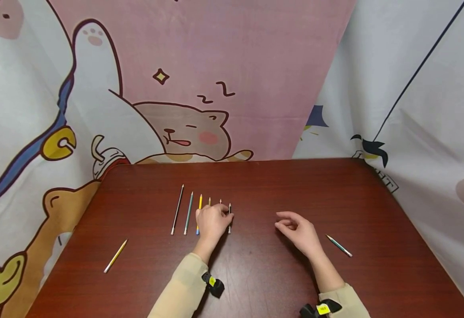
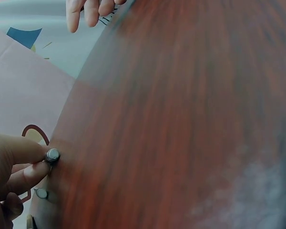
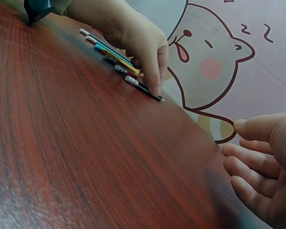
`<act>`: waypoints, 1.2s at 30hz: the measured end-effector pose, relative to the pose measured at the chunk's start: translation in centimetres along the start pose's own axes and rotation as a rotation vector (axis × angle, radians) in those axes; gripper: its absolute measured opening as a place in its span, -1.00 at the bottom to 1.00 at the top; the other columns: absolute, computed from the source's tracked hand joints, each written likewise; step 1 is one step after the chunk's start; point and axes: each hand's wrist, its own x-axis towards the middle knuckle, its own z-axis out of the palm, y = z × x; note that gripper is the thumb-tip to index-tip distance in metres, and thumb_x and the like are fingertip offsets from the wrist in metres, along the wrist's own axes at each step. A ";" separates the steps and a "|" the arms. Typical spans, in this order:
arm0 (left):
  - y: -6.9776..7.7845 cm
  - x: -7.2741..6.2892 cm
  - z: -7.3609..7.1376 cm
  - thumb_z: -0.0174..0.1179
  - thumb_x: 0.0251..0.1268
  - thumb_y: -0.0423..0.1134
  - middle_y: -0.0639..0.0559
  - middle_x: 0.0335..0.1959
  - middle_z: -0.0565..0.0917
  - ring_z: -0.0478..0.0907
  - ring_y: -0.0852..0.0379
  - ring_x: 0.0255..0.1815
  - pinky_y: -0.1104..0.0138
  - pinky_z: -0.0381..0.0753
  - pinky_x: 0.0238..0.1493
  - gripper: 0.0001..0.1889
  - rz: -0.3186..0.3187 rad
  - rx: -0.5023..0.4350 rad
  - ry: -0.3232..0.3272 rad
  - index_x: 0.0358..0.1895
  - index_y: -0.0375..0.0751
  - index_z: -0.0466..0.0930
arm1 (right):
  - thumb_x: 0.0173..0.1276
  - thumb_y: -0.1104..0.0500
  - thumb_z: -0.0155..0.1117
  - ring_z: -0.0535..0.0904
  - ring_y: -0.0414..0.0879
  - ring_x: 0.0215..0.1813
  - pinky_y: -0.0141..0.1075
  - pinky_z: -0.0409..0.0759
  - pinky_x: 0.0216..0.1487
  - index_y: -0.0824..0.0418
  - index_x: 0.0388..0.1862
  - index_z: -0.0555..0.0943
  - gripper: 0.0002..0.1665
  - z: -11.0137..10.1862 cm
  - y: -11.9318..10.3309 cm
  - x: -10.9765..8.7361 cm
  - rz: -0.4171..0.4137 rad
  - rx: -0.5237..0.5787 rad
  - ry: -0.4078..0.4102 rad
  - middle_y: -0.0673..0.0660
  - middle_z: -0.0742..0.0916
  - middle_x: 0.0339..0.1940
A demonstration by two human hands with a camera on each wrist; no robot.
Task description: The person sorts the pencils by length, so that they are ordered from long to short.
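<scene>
My left hand [image 1: 212, 223] reaches over a row of pencils and pinches the black pencil [image 1: 230, 228] at its right end between thumb and finger. That pencil's silvery end [image 2: 53, 155] faces the left wrist camera, right at the fingertips. Left of the hand lie a dark pencil [image 1: 177, 210], a teal pencil [image 1: 188, 213] and a yellow pencil [image 1: 200, 202] with a blue end. Two more pencils are mostly hidden beneath the hand. My right hand [image 1: 300, 233] is held over the table, its fingers loosely bent and nothing in them.
A yellow pencil [image 1: 116, 256] lies apart on the left of the brown table [image 1: 256, 282]. To the right of my right hand is a green pencil [image 1: 339, 245], lying aslant. Cartoon-printed cloth [image 1: 271, 79] hangs behind the table's far edge and along its sides.
</scene>
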 end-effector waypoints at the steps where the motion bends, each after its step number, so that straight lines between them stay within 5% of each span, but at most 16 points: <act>1: 0.0 0.0 0.0 0.53 -0.13 -0.10 0.21 -0.64 0.68 0.56 0.05 -0.45 0.10 0.30 -0.27 -0.83 -0.002 -0.001 -0.002 -0.41 0.00 0.81 | 0.26 0.20 0.46 0.67 -0.13 -0.28 -0.35 0.58 -0.23 0.21 0.06 0.68 -0.62 -0.1 0.0 0.0 0.000 -0.001 0.001 0.04 0.78 -0.30; 36: -0.3 0.1 -0.1 0.51 -0.06 -0.09 0.22 -0.62 0.67 0.58 0.08 -0.45 0.09 0.31 -0.23 -0.85 -0.028 -0.054 -0.028 -0.41 0.00 0.79 | 0.31 0.17 0.42 0.66 -0.17 -0.26 -0.39 0.57 -0.24 0.21 0.10 0.66 -0.61 -2.4 1.0 -0.5 0.009 -0.048 0.029 0.06 0.78 -0.28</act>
